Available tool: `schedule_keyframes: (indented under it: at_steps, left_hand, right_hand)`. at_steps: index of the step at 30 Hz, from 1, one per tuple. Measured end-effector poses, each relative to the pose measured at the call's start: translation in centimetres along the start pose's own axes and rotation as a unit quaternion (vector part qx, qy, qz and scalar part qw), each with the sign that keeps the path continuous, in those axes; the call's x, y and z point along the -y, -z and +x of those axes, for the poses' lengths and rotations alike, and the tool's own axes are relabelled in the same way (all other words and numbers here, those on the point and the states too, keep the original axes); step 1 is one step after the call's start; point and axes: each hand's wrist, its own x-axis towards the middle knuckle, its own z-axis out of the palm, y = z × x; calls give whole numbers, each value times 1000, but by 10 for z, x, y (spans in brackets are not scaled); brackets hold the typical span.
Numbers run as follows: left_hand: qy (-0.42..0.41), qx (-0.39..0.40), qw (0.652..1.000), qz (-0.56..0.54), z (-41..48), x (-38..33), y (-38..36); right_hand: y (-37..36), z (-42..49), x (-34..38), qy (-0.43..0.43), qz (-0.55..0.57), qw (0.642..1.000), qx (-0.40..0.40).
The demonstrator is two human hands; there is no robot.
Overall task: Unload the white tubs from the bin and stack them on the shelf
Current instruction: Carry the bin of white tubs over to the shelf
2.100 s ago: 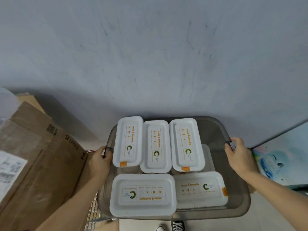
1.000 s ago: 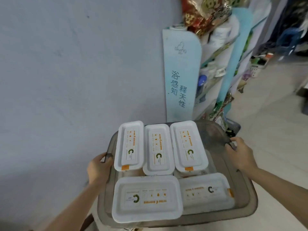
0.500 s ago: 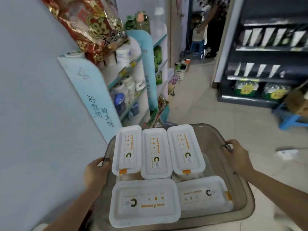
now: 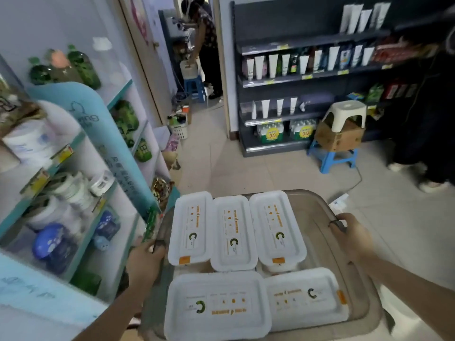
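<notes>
Both hands hold up a grey bin (image 4: 316, 216). The left hand (image 4: 145, 260) has its fingers curled round the bin's left handle, and the right hand (image 4: 352, 238) is curled round the right handle. Five white tubs (image 4: 232, 232) lie in the bin: three side by side at its far end, two across its near end. A blue and white shelf (image 4: 98, 134) stands left of the bin.

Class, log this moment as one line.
bin: held up | left hand: grips left handle | right hand: grips right handle | white tubs: five on top, inside | teal shelf: on left
</notes>
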Motion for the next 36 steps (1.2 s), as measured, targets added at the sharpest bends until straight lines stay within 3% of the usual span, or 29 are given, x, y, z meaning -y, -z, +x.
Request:
schedule_keyframes:
  at_steps: [12,23,36]
  left_hand:
    - [-109,91,990,8,169,-152,-133]
    - [-136,93,986,-9,288,-285,-288]
    - [-201,134,970,-33,443,-444,-418]
  right_hand:
    - [9,145,-5,-111,21,989,-101]
    - [25,370,-1,-108,-2,988,-112]
    - [41,556,45,-141,-8,974,-177]
